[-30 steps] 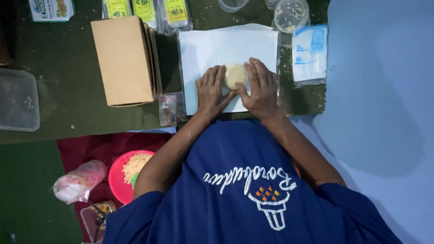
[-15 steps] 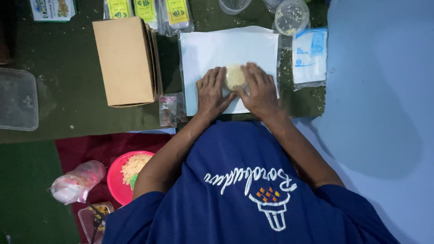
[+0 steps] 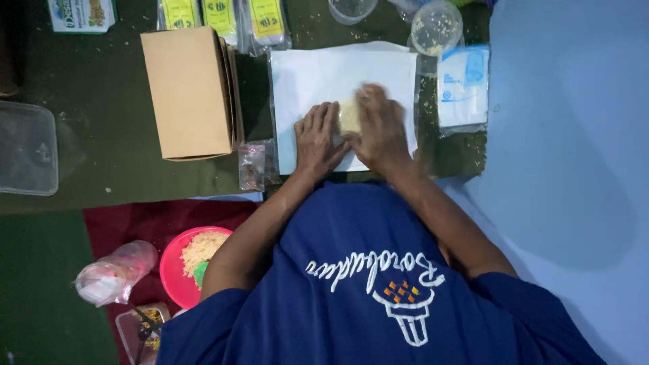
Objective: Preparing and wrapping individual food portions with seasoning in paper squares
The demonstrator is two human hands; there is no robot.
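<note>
Seeing both hands on pale crumbly patty (image 3: 349, 115), mid white sheet (image 3: 318, 78). Left hand (image 3: 318, 138) flat beside it, fingers together, edge touching patty. Right hand (image 3: 380, 128) cupped over top and right side, fingers curled on it (motion-blurred, exact grip unclear). My read: shaping step. Press evenly from both sides, light pressure so crumbs don't split, keep patty on sheet, away from cardboard box (image 3: 189, 91).

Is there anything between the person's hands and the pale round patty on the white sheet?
Nothing visible does. The left hand rests against the left side of the pale round patty, and the right hand lies partly over it, blurred. Both sit on the white sheet.
</note>
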